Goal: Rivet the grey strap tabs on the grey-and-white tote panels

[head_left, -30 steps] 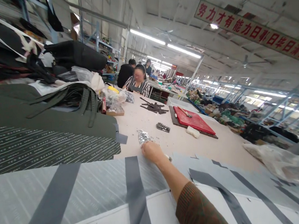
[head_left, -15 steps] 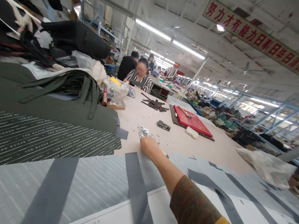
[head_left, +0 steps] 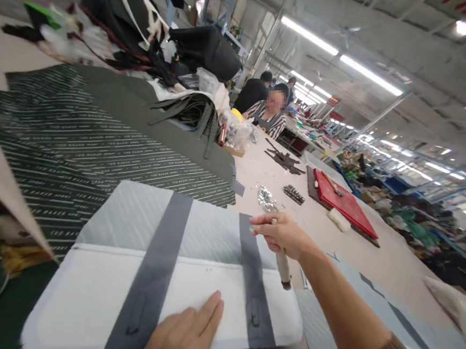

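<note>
Your left hand (head_left: pixel 179 337) is flat on the white panel (head_left: pixel 225 277) in front of you, fingers out. Your right hand (head_left: pixel 284 235) is wrapped round a tool (head_left: pixel 283 267) above its right end, can't tell if it's pinching anything else. Dark fabric (head_left: pixel 162 153) behind reads TED BAKER.

The left grip (head_left: pixel 175 337) lies back up with fingers (head_left: pixel 207 312) extended forward and right, while the right grip (head_left: pixel 283 236) curls closed, its bare forearm (head_left: pixel 335 295) slanting from lower right.
</note>
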A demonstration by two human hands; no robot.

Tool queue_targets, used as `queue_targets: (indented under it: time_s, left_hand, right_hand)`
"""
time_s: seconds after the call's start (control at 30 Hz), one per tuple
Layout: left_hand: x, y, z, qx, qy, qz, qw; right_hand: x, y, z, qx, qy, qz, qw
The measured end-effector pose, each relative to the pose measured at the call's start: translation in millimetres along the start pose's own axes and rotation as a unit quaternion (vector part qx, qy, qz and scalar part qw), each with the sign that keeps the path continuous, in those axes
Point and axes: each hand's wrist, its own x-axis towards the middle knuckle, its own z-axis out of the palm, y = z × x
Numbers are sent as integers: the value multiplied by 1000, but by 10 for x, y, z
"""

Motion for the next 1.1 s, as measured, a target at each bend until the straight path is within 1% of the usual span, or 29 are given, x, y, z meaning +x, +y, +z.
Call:
queue_targets:
  time_s: [0.1, 0.17, 0.3, 0.4, 0.47, 0.57, 0.73, 0.87, 1.0, 1.1]
  left_hand:
    - [63, 78, -155, -20, -46, -18, 999]
    - [95, 92, -220, -27, -60, -15, 998]
    - [105, 79, -249, -50, -50, -12, 997]
    - [94, 75, -229, -57, -44, -12, 997]
    - [92, 77, -221, -62, -46, -14, 997]
    - [99, 78, -225, -64, -45, -17, 997]
    - [93, 80, -220, -63, -35, -15, 997]
    - [83, 65, -205, -72, -20, -14, 997]
    - [48, 56, -186, -84, 24, 18, 996]
    - [-119, 121, -117, -123, 53, 74, 988]
  right_hand:
    - [-205, -16, 285, 78, -40, 33, 996]
    - [-261, -2, 484, 88, -57, 46, 993]
    - [-262, 57, 808, 23, -83, 37, 996]
    - [-244, 77, 937, -57, -81, 5, 995]
    - [-244, 62, 979, -105, -70, -20, 992]
    - [-257, 18, 1009, -140, -53, -40, 988]
    - [-271, -8, 1034, -165, -28, 3, 986]
    - [-306, -10, 1064, -182, -15, -4, 983]
    - [-337, -24, 1089, -218, 4, -24, 976]
    - [-302, -9, 1068, -182, -11, -4, 983]
